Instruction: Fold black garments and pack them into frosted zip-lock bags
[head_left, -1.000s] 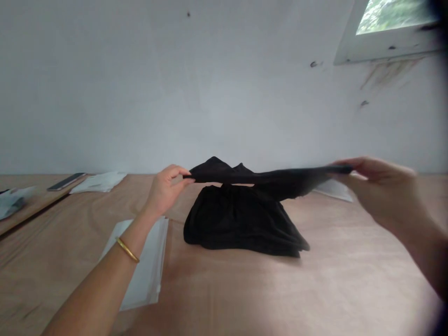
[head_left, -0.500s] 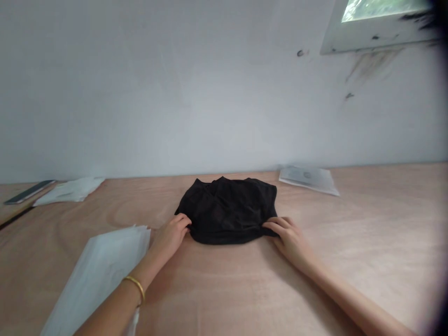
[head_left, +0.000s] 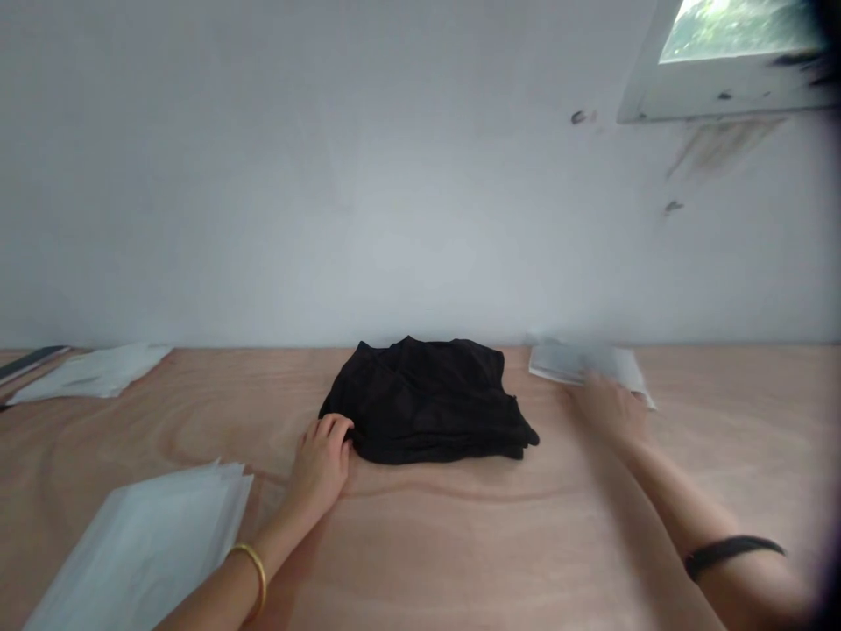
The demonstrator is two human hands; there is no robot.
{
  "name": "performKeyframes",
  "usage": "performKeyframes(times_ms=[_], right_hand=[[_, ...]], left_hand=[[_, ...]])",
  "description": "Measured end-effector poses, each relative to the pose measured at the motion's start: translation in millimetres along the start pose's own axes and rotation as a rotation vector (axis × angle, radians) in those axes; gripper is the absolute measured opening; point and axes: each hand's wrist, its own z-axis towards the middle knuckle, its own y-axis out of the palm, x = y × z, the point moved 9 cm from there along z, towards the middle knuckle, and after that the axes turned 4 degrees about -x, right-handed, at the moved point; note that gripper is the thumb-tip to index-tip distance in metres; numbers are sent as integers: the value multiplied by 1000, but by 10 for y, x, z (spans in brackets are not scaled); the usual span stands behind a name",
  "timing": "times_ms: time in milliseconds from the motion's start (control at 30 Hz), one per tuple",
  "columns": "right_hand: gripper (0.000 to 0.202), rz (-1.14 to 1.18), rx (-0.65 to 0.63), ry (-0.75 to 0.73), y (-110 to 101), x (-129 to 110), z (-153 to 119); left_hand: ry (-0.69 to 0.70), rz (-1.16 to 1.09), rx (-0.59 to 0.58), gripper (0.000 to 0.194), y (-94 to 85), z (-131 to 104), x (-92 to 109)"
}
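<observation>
Cannot read any text, label, brand, number or sign.
</observation>
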Motion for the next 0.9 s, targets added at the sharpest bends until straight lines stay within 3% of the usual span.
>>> performKeyframes(times_ms=[133,233,333,433,500,633,733,800,867,900], right_hand=[[29,1,-117,48,86,76,149],[24,37,-223,50,49,120,72],[26,133,-324,5,-114,123,-295],[61,332,-441,-66,-405,-19,-910],[64,649,-526,-62,-642,-215,-1354],[29,1249,-617,123,-969,-695,-2068],[29,1451,-655,159,-1024,-1073,-2423],[31,1457,-655,146,-1017,-1224,-2577],[33,1401,-656,100,-1021,-1310,-2677],[34,1343,-652,48,-1047,-1347,-2709]], left_hand=[[0,-10,4,24,1,-8,-3],[-1,-28,2,24,-1,-17,-9],[-1,-54,3,25,-22,-4,-13],[0,-87,30,35,-106,-12,73],[31,-126,40,40,-197,-101,273],[225,-342,-88,45,-361,-624,1067],[292,-773,-238,78,-454,-1118,1588],[166,-912,-192,59,-509,-1287,1622],[26,-911,-94,29,-569,-1358,1497],[-12,-892,-52,27,-611,-1374,1430]])
